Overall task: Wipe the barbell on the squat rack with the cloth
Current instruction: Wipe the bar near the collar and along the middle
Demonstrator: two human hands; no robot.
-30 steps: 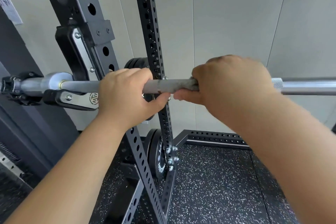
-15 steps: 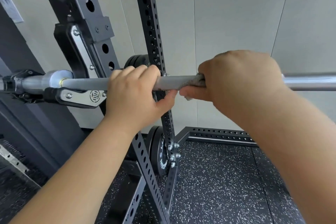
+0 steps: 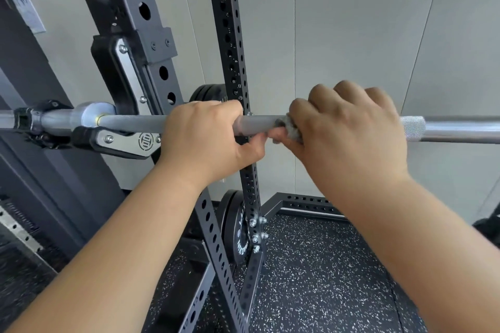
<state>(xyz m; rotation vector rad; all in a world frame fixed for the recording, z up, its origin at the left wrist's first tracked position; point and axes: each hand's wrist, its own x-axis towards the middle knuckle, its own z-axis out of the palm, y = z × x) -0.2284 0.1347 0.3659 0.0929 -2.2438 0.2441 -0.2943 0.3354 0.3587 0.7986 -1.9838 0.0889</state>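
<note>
While my left hand (image 3: 201,138) wraps the barbell (image 3: 135,123) with its fingers (image 3: 216,108) curled over the top and the thumb under it, my right hand (image 3: 349,138) grips the grey cloth (image 3: 290,130) bunched around the shaft, so both hands are closed, one on bare steel and one on fabric. Only a small crumpled piece of the cloth shows, on the thumb side of my right fingers; the rest is hidden in the palm. The bar lies level across the view and rests in the hook (image 3: 121,142) of the squat rack (image 3: 232,43), which is on the outer side of my left fingers, and the short bare stretch between the two thumbs is matte grey. Beyond the little-finger side of my right hand the knurled part (image 3: 412,127) begins, and after it the steel becomes shiny. I judge the bar to be heavy and fully stiff; it will not bend or lift under wiping, but it may roll in the hooks, so the left hand is well placed as a brake. The cloth is soft and light, and it will take the round shape if I close the fingers all around it. On the smooth part it should slide easily; on the knurling I expect it to drag and catch, so there I would hold it firmer, with the loose edge folded inside the fingers.
</note>
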